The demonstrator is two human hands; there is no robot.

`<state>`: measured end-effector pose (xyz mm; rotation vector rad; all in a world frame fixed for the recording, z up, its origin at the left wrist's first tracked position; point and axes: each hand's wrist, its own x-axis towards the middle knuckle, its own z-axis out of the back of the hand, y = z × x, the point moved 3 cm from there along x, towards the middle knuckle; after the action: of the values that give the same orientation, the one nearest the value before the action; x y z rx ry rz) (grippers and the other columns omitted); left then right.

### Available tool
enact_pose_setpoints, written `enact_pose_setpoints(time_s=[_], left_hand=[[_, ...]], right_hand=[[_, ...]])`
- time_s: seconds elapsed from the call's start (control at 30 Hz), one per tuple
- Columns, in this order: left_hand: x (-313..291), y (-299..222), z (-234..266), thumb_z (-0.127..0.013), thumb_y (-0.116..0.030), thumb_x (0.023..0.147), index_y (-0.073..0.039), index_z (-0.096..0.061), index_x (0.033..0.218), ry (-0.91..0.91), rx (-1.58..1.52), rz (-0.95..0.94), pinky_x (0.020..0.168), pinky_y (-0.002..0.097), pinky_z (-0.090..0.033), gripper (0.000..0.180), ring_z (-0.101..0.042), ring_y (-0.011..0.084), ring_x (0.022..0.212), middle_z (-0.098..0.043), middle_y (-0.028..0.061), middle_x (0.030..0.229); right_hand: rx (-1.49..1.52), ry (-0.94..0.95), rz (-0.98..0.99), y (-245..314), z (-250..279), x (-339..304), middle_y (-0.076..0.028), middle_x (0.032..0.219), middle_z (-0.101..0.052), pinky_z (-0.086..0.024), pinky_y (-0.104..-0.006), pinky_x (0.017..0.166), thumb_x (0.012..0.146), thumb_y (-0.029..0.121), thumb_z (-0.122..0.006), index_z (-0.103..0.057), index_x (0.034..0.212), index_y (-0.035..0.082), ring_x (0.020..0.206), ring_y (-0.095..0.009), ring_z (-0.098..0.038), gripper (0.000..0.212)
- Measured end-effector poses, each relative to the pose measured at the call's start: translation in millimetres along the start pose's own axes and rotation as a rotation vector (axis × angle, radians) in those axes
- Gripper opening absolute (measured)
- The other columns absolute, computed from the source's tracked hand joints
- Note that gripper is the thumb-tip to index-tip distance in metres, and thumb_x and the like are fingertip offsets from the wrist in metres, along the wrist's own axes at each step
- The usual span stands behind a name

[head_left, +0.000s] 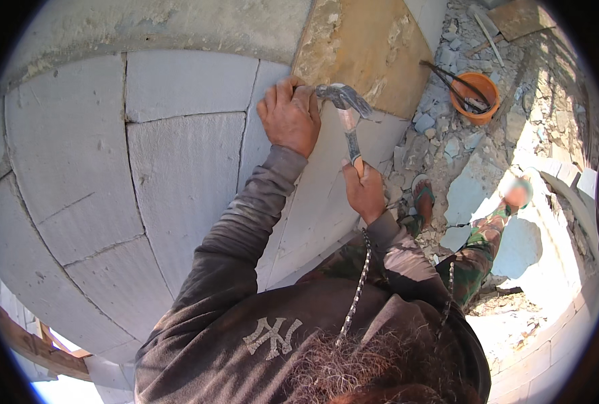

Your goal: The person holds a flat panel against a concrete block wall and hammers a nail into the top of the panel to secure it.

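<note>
My right hand (365,192) is wrapped round the lower handle of a claw hammer (351,135), whose metal head points up and away from me. My left hand (290,116) rests against the pale block wall (185,145), fingers curled in at the lower left corner of a stained plywood board (363,50). One end of the hammer head is right beside the left fingertips. What those fingers pinch, if anything, is hidden. Dark seams run between the wall's large blocks.
An orange bucket (475,99) with tools in it stands on rubble (417,151) at the far right. A dark long-handled tool (441,71) leans on its rim. My sandalled foot (422,195) is on broken pieces. A rough concrete beam (158,27) crosses above the blocks.
</note>
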<state>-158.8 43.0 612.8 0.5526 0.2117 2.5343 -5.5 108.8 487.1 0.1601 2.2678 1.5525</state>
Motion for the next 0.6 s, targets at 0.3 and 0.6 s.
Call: enact_pose_setpoints(time_s=[0.3, 0.6], left_hand=[[-2.6, 8.8, 31.0, -0.07, -0.018, 0.087, -0.023, -0.069, 0.113, 0.104, 0.095, -0.111, 0.092, 0.0429, -0.032, 0.027, -0.053, 0.022, 0.105, -0.062, -0.0029, 0.111], [28.6, 9.2, 39.0, -0.07, -0.022, 0.087, -0.019, -0.07, 0.106, 0.141, 0.251, -0.105, 0.091, 0.0441, -0.031, 0.02, -0.052, 0.0237, 0.107, -0.062, -0.0024, 0.111]], right_hand=[[-0.015, 0.03, -0.037, -6.8, 4.9, -8.2, -0.012, 0.059, -0.052, -0.043, -0.0393, 0.054, 0.097, 0.024, -0.063, -0.056, 0.078, -0.001, 0.053, -0.022, -0.053, 0.032], [0.004, 0.13, -0.075, -15.5, -12.2, 5.0, -0.011, 0.059, -0.052, -0.041, -0.0379, 0.053, 0.097, 0.023, -0.062, -0.057, 0.079, 0.0, 0.053, -0.02, -0.051, 0.03]])
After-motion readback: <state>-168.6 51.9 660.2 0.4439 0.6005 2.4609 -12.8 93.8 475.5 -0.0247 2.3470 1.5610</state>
